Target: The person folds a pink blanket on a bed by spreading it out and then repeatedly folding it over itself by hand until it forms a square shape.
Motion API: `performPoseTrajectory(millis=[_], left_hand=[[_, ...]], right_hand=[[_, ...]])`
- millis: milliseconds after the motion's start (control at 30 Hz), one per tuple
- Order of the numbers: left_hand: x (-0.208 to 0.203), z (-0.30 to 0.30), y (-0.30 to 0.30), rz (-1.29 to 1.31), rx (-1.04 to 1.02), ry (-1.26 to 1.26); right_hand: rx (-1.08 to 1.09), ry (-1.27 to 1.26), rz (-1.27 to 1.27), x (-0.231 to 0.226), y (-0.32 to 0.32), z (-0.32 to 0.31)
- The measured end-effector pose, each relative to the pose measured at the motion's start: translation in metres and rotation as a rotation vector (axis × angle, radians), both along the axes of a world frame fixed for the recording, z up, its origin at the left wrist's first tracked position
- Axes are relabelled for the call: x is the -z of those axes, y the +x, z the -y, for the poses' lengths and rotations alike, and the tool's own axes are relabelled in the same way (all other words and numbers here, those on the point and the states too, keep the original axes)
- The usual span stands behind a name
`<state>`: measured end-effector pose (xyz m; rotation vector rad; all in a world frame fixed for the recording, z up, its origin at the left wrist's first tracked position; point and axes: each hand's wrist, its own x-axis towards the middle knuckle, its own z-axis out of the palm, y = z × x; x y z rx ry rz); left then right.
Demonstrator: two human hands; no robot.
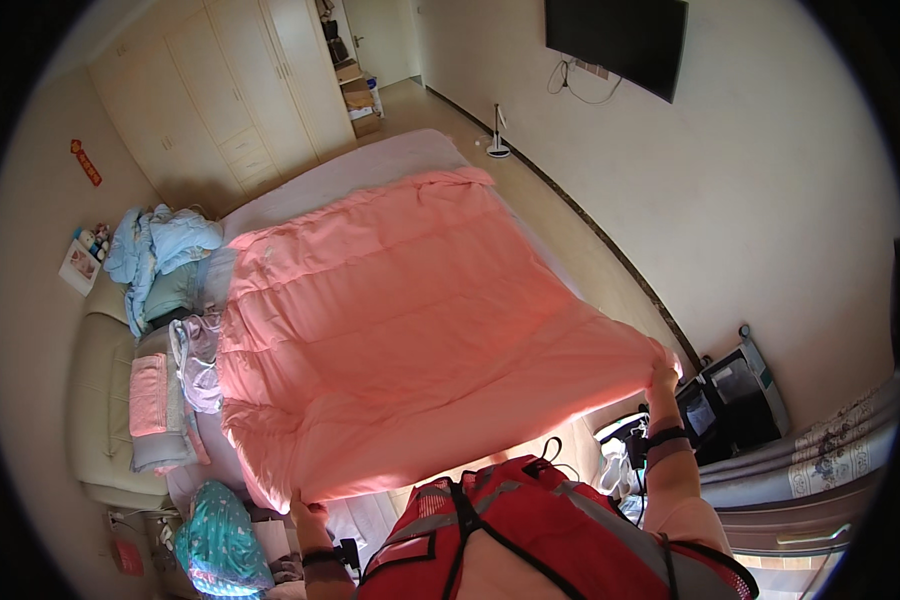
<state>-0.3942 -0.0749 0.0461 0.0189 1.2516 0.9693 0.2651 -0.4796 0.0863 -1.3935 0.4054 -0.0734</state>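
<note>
A large pink quilt [400, 310] lies spread over the bed, its near edge lifted and stretched between my two hands. At its near left corner my left hand [310, 512] grips the edge, fingers closed on the cloth. Far to the right, my right hand [664, 376] is closed round the other near corner, arm stretched out. The near edge hangs taut in the air between them. Beyond the quilt shows the pale bed sheet [410, 150]. Folds and creases run across the quilt's surface.
A padded headboard [110, 400] stands at left, by a folded pink towel [148, 395] and a heaped blue blanket [165, 240]. A teal patterned bundle [220, 540] sits near left. An open black case [735, 400] stands right, near a curtain [830, 450]. Wardrobes [210, 90] line the back.
</note>
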Motion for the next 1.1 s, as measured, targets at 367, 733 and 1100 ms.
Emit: performPoseTrajectory(millis=[367,733,1100], left_hand=[[0.030,0.024,-0.023,-0.020,-0.115,0.052],[-0.040,-0.074,0.036,-0.027,-0.113,-0.066],[-0.073,-0.416,0.262,0.029,-0.132,0.548]], right_hand=[[-0.033,0.008,-0.159,0.005,-0.004,-0.016],[-0.304,-0.067,-0.013,0.001,0.091,-0.147],[-0.722,0.306,-0.057,0.007,0.285,-0.431]])
